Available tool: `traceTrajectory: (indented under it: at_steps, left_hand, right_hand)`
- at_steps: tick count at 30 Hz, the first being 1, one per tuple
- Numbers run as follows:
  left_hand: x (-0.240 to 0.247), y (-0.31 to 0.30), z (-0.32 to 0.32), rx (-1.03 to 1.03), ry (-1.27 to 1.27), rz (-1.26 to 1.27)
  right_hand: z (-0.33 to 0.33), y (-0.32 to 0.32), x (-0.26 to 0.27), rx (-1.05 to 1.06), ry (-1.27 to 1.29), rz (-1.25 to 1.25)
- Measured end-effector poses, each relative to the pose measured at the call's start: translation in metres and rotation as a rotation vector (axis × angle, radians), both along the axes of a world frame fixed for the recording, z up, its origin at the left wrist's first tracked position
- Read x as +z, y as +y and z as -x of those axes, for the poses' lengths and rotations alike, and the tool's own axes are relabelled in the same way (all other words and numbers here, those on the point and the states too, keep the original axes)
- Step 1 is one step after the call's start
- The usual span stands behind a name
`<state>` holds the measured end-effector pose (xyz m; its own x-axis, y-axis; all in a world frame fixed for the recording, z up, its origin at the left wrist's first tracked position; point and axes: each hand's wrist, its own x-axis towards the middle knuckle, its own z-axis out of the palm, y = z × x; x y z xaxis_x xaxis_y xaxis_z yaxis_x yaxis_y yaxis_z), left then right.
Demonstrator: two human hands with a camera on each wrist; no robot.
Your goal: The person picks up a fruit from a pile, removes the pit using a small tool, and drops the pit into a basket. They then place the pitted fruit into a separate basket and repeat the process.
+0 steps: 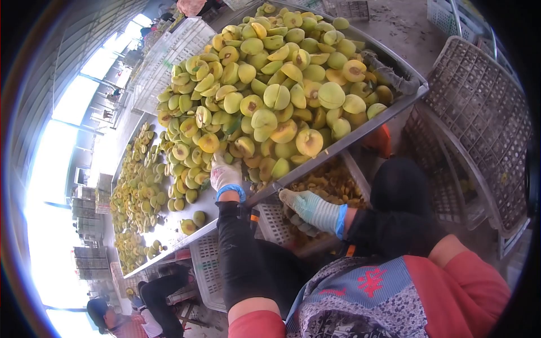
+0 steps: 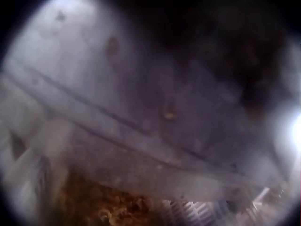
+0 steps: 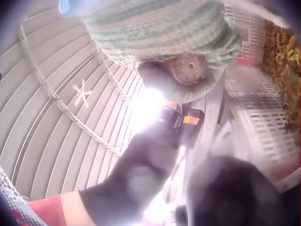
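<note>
A big heap of yellow-green stone fruit (image 1: 270,96), many cut in half with brown centres, covers a metal-edged table (image 1: 349,138). At the near edge of this heap, my gloved left hand (image 1: 226,173) reaches in among the fruit, fingers extended against it. My right hand (image 1: 315,211), in a green-and-white striped knit glove, is just off the table's near rim. In the right wrist view its fingers curl round a handle with a round, brownish end (image 3: 190,69); the rest of that tool is hidden. The left wrist view is blurred and does not show the left hand.
Under the table a bin holds brown fruit scraps (image 1: 329,183). A white plastic crate (image 1: 208,270) stands below my left arm. Brown crates (image 1: 479,124) lean at the right. Smaller fruit pieces (image 1: 135,197) spread over the table's left end. Another person (image 1: 129,315) sits at lower left.
</note>
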<state>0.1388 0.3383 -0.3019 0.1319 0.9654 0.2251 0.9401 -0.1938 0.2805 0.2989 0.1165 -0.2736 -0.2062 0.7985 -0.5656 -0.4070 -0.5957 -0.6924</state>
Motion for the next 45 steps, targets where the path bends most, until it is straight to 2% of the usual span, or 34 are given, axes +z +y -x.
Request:
traceTrajectory:
  at_steps: [2,3,5,9,11,13,14,15,17,21,23,26,33,39,44,45]
  left_hand:
    - [0.017,-0.013,0.004,0.034,-0.059,0.159]
    - [0.016,-0.014,0.011,0.010,-0.275,0.224]
    - [0.013,-0.022,0.031,-0.032,-0.709,0.358]
    - [0.059,-0.104,0.008,-0.306,-1.282,0.507]
    - [0.057,-0.130,-0.005,-0.418,-1.484,0.668]
    - [0.031,-0.139,-0.018,-0.498,-1.181,0.364]
    - [0.031,-0.143,-0.024,-0.447,-1.198,0.360]
    - [0.033,-0.148,-0.031,-0.396,-1.215,0.355]
    - [0.046,-0.159,-0.035,-0.094,-1.573,0.635]
    - [0.042,-0.159,-0.039,-0.039,-1.518,0.503]
    - [0.035,-0.157,-0.038,-0.034,-1.610,0.498]
    - [0.031,-0.160,-0.041,-0.052,-1.627,0.477]
    - [0.031,-0.167,-0.046,-0.062,-1.619,0.425]
    - [0.041,-0.171,-0.050,0.067,-1.446,0.369]
    - [0.038,-0.175,-0.045,0.048,-1.499,0.440]
    - [0.039,-0.174,-0.043,0.051,-1.491,0.460]
  right_hand:
    - [-0.004,0.001,0.003,0.036,-0.013,-0.045]
    - [-0.006,0.001,0.003,0.050,-0.017,-0.066]
    - [0.006,0.010,-0.026,-0.059,-0.135,-0.242]
    - [0.005,0.020,-0.038,-0.252,-0.369,-0.569]
    - [0.010,0.023,-0.039,-0.227,-0.377,-0.568]
    - [0.019,0.022,-0.042,-0.254,-0.382,-0.621]
    - [0.012,0.013,-0.023,-0.125,-0.496,-0.672]
    - [0.020,0.011,-0.032,-0.125,-0.585,-0.740]
    - [0.019,0.003,-0.023,-0.042,-0.574,-0.747]
    - [0.015,0.002,-0.024,-0.088,-0.511,-0.712]
    - [0.016,0.002,-0.027,-0.155,-0.460,-0.705]
    - [0.011,0.003,-0.026,-0.062,-0.562,-0.666]
    - [0.028,0.002,-0.049,-0.076,-0.338,-0.620]
    - [0.035,-0.002,-0.052,0.012,-0.216,-0.480]
    - [0.052,-0.004,-0.062,-0.105,-0.040,-0.496]
    - [0.050,-0.003,-0.064,-0.044,-0.037,-0.464]
